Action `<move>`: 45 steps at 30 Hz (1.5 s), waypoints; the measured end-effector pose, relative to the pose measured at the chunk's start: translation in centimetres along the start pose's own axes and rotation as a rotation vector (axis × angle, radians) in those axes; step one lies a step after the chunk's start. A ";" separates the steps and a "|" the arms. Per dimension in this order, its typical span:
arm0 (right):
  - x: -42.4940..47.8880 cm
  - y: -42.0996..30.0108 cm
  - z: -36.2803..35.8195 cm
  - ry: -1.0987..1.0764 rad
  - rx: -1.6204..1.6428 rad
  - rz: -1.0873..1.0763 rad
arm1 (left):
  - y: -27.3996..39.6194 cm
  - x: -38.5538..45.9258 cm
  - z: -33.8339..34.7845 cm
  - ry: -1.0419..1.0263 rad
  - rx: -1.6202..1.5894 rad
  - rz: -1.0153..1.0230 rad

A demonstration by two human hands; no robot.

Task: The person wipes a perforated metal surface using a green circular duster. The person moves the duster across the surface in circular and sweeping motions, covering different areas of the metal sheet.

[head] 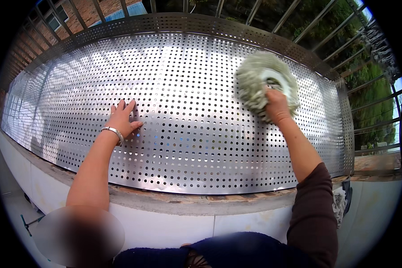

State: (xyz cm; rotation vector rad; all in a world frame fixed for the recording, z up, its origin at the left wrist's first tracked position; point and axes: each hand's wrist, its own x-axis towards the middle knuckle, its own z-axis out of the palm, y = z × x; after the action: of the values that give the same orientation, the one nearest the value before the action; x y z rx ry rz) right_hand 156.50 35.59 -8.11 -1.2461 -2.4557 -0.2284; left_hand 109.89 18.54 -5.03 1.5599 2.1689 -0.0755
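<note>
A perforated metal sheet (187, 117) with rows of round holes lies across the middle of the view. My right hand (277, 105) grips a round mop head (251, 80) by its white plastic ring, on the right part of the sheet. The mop head's pale grey-green strands are slightly blurred and spread over the metal. Farther left, my left hand (123, 115) rests on the sheet with its fingers apart and nothing in it; a silver bracelet (114, 132) is on that wrist. The fingertips of my right hand are partly hidden inside the ring.
Metal bars (286, 21) rise behind the sheet's raised perforated rim (214, 25). A rough ledge (201, 204) and white tiled wall (167, 227) run along the near side. Grey mop strands (380, 47) hang at the upper right; another strand bundle (339, 206) is by the wall at the lower right.
</note>
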 end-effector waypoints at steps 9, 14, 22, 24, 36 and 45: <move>-4.7 -15.0 -3.6 -0.236 0.321 -0.347 | -0.1 -0.3 0.0 -0.033 0.019 -0.070; -5.8 -20.6 -6.9 -0.531 0.539 -0.768 | -0.4 -0.4 -0.2 -0.018 0.047 0.004; 2.3 -6.4 -0.1 -0.188 0.181 -0.158 | 1.7 -2.0 -3.0 -0.126 0.084 -0.092; 7.2 -8.5 2.0 -0.170 0.067 0.035 | 1.4 -2.2 -3.5 -0.103 0.064 -0.087; 2.3 -33.4 -1.3 -0.447 0.620 -0.960 | -4.4 -0.5 -4.3 0.300 -0.063 -0.438; 3.3 -11.2 -0.3 -0.250 0.262 -0.264 | 0.3 -5.4 -7.1 0.096 -0.202 -0.238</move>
State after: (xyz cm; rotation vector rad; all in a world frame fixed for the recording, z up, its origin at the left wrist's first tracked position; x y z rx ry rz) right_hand 145.76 31.29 -6.17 -0.8851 -2.7512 0.1884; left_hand 109.06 16.06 3.52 1.2134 2.3469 0.1416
